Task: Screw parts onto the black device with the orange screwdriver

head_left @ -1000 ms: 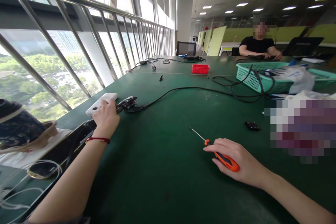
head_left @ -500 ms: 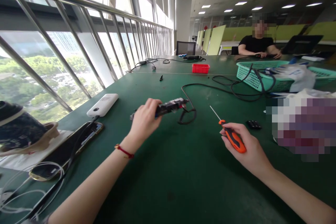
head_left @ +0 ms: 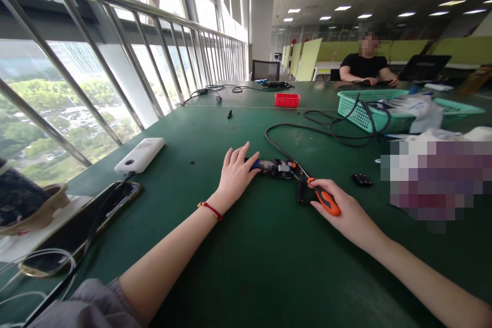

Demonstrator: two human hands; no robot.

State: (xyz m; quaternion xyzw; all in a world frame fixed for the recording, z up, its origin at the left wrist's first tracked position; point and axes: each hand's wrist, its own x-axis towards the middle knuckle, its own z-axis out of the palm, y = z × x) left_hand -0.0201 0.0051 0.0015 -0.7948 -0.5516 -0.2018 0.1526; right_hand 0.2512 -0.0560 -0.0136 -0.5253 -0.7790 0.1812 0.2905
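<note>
A small black device with exposed parts (head_left: 277, 168) lies on the green table (head_left: 246, 246), a black cable (head_left: 307, 130) running from it. My left hand (head_left: 236, 173) rests flat on the table, fingers stretched out, fingertips touching the device's left end. My right hand (head_left: 340, 211) is closed round the orange-and-black handle of a screwdriver (head_left: 323, 200), whose tip points at the device's right end.
A white power bank (head_left: 140, 155) and a phone (head_left: 96, 215) lie at the left by the window railing. A small black part (head_left: 361, 180), a teal basket (head_left: 369, 113) and a red tray (head_left: 287, 100) sit further off. Another person sits at the far side.
My left hand carried the device from beside the power bank to the table's middle and laid it down, fingers now flat. My right hand brought the screwdriver up to it.
</note>
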